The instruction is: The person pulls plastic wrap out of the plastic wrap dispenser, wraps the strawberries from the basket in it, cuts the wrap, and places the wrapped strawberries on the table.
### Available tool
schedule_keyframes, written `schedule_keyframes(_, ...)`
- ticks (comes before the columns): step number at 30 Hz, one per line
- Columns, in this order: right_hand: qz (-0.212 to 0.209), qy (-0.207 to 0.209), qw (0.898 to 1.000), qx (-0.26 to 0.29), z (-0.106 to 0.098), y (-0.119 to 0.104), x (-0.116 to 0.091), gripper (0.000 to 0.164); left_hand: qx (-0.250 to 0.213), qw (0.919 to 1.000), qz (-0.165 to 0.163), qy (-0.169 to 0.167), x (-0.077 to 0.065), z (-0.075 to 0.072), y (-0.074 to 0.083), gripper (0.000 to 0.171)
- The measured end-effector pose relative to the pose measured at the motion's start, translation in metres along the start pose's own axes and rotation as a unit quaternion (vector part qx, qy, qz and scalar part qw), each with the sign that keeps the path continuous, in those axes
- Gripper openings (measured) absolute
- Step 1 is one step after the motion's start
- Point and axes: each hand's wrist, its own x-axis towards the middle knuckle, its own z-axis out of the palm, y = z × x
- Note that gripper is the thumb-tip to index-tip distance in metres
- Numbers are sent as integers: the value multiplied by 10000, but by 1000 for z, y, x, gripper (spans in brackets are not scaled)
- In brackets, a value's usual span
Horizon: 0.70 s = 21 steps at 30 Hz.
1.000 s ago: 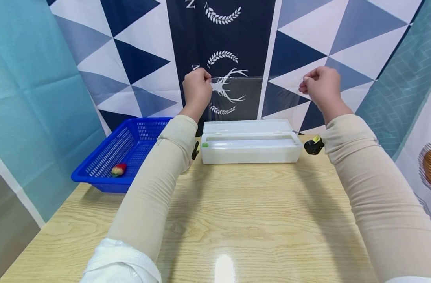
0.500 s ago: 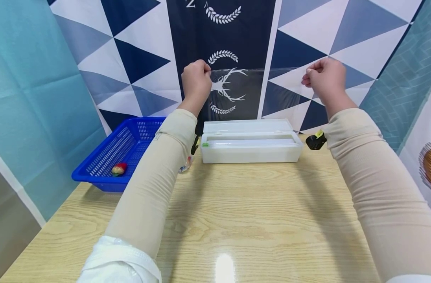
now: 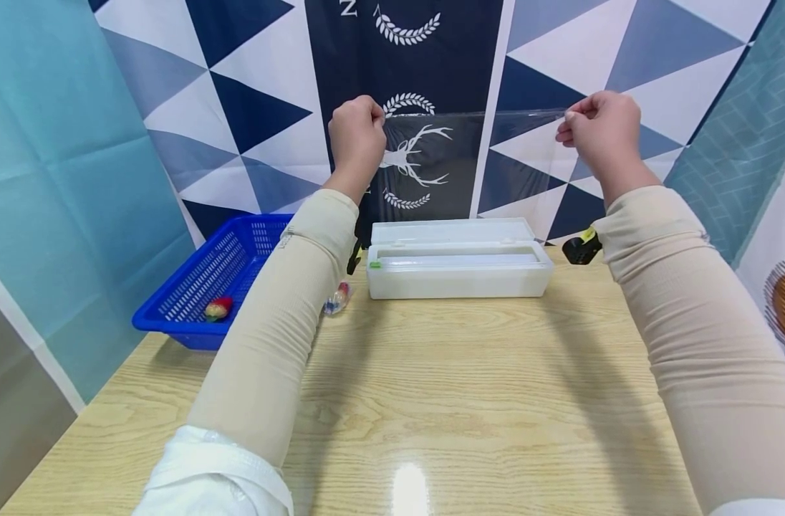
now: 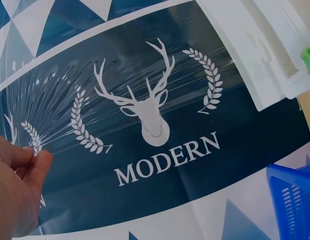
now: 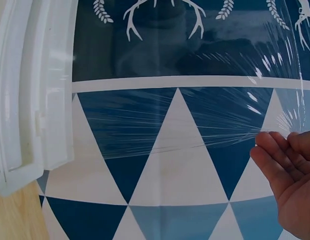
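A sheet of clear plastic wrap [image 3: 460, 154] stretches upward from a white wrap dispenser box [image 3: 457, 281] at the back of the table. My left hand [image 3: 357, 143] pinches its upper left corner between thumb and fingers. The upper right corner is pinched by my right hand [image 3: 605, 136], held at about the same height. In the left wrist view, creases in the plastic wrap [image 4: 60, 95] fan out from the fingertips. Similar creases run through the plastic wrap [image 5: 205, 130] in the right wrist view. The dispenser's lid [image 3: 450, 230] is raised behind its slot.
Left of the box is a blue plastic basket [image 3: 173, 287] with a red and yellow strawberry-like item [image 3: 218, 309] inside. A small clear-wrapped item [image 3: 337, 298] lies by my left sleeve. Behind the wooden table [image 3: 470, 401] hangs a patterned curtain [image 3: 263, 93].
Both hands have risen, and the right hand has also shifted right. The plastic wrap has been drawn higher and tauter between them. The dispenser box stays where it was.
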Motion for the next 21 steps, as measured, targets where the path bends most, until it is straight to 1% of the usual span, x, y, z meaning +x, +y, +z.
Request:
schedule_keyframes(9,-199,98,9997,84,-3,-6,-3,11,-149,9996,-219,61,2,-8,8,16)
schedule_keyframes(13,-292,135,9993,192,-5,-9,-3,11,-97,9997,-187,138,5,-11,10,16)
schedule_keyframes(16,-366,154,9990,194,-7,-11,-4,11,-133,9997,-168,126,6,-13,11,16)
schedule_keyframes(21,-373,179,9989,220,-9,-14,-6,11,-81,9998,-115,133,8,-16,14,17)
